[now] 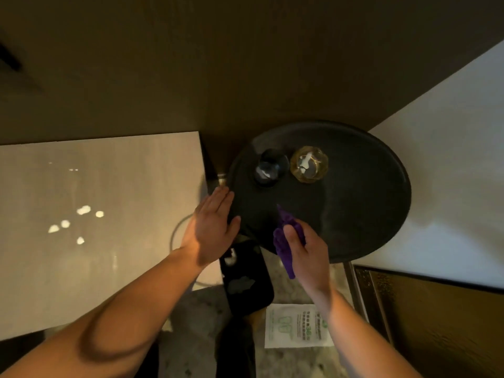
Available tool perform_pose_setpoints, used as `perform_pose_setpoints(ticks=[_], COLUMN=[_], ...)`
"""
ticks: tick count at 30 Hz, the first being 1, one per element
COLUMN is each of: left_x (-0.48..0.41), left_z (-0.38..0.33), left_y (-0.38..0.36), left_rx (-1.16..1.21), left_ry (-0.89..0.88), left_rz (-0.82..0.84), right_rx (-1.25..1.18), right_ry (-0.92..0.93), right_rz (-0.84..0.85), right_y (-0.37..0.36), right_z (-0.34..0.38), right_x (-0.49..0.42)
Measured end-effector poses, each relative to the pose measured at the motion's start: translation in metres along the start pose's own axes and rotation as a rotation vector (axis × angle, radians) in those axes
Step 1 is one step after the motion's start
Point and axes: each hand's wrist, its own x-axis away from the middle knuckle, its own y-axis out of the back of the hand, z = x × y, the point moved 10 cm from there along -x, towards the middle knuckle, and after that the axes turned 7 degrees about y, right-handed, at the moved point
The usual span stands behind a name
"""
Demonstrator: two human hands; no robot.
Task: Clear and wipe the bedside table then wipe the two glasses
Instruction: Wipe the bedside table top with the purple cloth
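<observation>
Head view: round black bedside table (pixel 368 214) carries 2 glasses, dark glass (pixel 271 166) and amber glass (pixel 309 164), side by side near its far edge. Left hand (pixel 211 227) flat, fingers spread, steadying the rim. Right hand (pixel 305 252) clenches a purple cloth (pixel 285 241). Advice: wipe in overlapping arcs, skirting the glasses.

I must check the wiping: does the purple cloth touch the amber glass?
Apart. The head view shows bare dark tabletop between the purple cloth and the amber glass.
</observation>
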Motion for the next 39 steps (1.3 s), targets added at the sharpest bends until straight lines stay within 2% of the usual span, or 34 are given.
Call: perform_pose_setpoints(ticks=[7,12,15,20,23,27,31,33,39], left_x=[0.052,0.091,0.106,0.111,0.110,0.112,0.112,0.112,0.112], left_z=[0.151,0.272,0.338,0.417,0.443,0.452,0.455,0.456,0.455], left_y=[0.086,0.150,0.170,0.177,0.164,0.143,0.139,0.138,0.138], left_rx=[0.040,0.046,0.019,-0.064,-0.068,-0.195,-0.229,-0.235,-0.219], left_ry=[0.149,0.313,0.380,0.431,0.429,0.426,0.449,0.446,0.432], left_rz=[-0.143,-0.292,-0.299,-0.222,-0.208,-0.176,-0.192,-0.199,-0.210], right_rx=[-0.031,0.053,0.142,0.379,0.480,0.628,0.742,0.786,0.751], right_ry=[0.110,0.243,0.324,0.512,0.518,0.534,0.640,0.695,0.703], right_rz=[0.132,0.203,0.227,0.272,0.325,0.346,0.275,0.291,0.402], right_y=[-0.121,-0.217,-0.272,-0.352,-0.387,-0.405,-0.400,-0.405,-0.436], right_z=[0.123,0.209,0.251,0.306,0.313,0.308,0.314,0.313,0.303], right_x=[-0.003,-0.033,-0.055,-0.084,-0.093,-0.087,-0.082,-0.084,-0.096])
